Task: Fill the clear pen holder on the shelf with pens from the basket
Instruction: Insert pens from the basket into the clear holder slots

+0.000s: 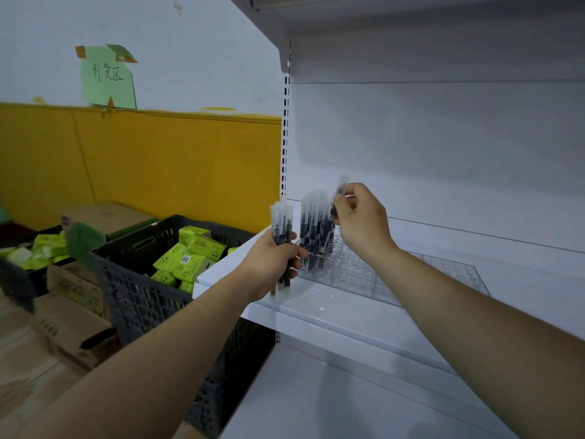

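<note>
While the clear, gridded acrylic pen holder (395,274) stands on the white metal shelf (316,308), only its left-end compartment is stocked: a dense clump of standing pens with dark barrels and clear caps (316,229), upright or slightly tilted; the compartments to the right show bare grid. Item, left hand (272,264): grip curled round a bundle of like pens (280,229), held upright just beside the holder's left end, over the shelf's front corner. Item, right hand (361,223): grip pinching a single pen (342,184) by its upper barrel between thumb and fingertips, cap up, above the stocked clump; its lower end is hidden behind the others. Item, dark grey perforated plastic basket (133,299), left of the shelf, showing yellow-green packets (190,258); no pens visible in it. Handling, as judged: pens light, stiff, smooth-walled, likely slippery in a bunch; best taken one at a time by the mid or upper barrel, not the cap, which may pull off. Holder looks light and brittle; a hard push could shift it.
</note>
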Available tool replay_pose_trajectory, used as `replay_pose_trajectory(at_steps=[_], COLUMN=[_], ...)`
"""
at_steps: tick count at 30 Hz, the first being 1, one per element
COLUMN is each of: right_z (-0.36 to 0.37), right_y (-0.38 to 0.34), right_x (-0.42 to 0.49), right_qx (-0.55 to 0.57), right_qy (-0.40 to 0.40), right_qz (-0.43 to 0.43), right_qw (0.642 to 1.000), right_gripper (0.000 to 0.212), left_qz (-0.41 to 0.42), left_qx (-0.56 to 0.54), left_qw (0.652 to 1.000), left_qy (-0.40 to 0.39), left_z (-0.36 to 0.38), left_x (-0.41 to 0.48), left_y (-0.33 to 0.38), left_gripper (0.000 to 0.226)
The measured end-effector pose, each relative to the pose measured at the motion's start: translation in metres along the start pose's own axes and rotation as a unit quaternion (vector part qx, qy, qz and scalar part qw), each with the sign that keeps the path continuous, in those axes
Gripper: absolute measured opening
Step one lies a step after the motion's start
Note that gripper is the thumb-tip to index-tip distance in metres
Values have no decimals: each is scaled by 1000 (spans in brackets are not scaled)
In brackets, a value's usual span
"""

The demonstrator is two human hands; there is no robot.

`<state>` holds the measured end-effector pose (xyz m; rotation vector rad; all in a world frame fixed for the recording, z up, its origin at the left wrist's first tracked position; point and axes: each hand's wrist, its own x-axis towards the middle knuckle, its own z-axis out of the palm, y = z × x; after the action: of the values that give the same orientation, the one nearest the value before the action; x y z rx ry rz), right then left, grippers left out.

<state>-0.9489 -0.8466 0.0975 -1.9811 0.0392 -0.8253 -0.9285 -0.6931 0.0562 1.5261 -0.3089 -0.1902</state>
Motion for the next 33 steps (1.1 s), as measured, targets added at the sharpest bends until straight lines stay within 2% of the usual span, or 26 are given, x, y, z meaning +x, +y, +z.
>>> replay_pose_trajectory(at_steps=[7,14,17,27,30,33], right_z=[4,12,10,10,7,0], right_y=[1,20,24,18,17,11], right_x=[1,-8,-8,-12,-13,-13], right_qx=[-35,-92,-90,-204,-198,-108], right_qy=[-13,-19,-12,-104,-101,-38], right_qz=[-35,-23,-6,-39,-17,-17], right_qw=[999,995,996,973,975,993], right_gripper=[7,11,12,17,20,16], left_qz=[2,21,39,97,109,121], left_qx=[-27,-10,-10,-27,-30,-36], left_qw=[1000,999,999,992,991,991], left_qy=[9,45,37,71,75,46], left_z=[-3,-5,-4,6,5,6], left_x=[6,8,3,0,-2,-3], left_y=[-2,-3,-1,4,6,8], left_gripper=[14,10,11,21,18,20])
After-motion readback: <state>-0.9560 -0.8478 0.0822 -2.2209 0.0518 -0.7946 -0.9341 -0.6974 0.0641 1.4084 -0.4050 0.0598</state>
